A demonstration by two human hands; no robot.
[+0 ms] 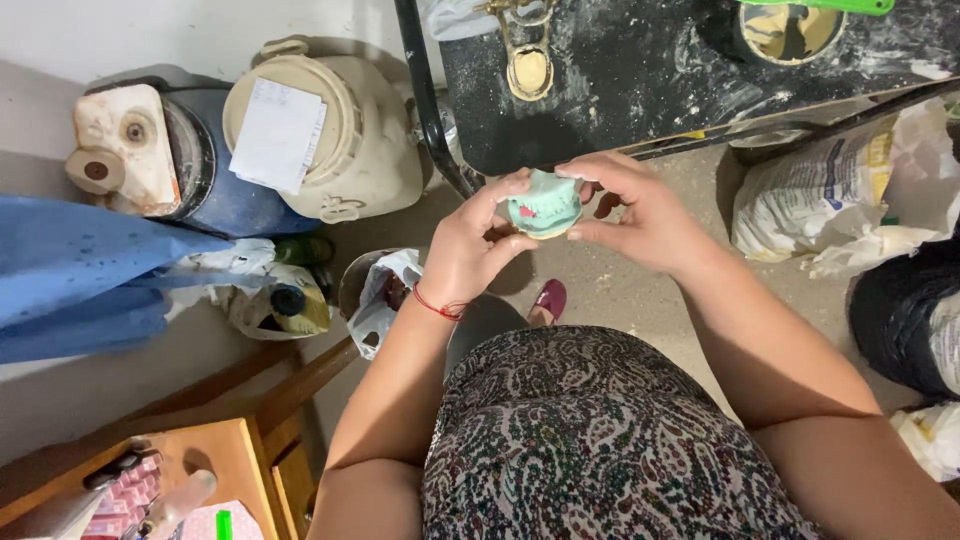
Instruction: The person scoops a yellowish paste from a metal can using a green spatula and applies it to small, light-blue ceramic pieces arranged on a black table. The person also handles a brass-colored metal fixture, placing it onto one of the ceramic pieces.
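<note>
2 hands (pixel 470 250), 1 dental cast (pixel 543 205)

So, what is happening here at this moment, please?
A person is holding a pale green dental mould with both hands, above the lap and the floor. The left hand grips its left side and the right hand pinches its right edge. Ahead stands a black table dusted with white powder, with a small bowl on it. A cream-coloured container stands on the floor to the left.

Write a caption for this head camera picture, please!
Both hands hold a pale green dental mould above the floor.
</note>
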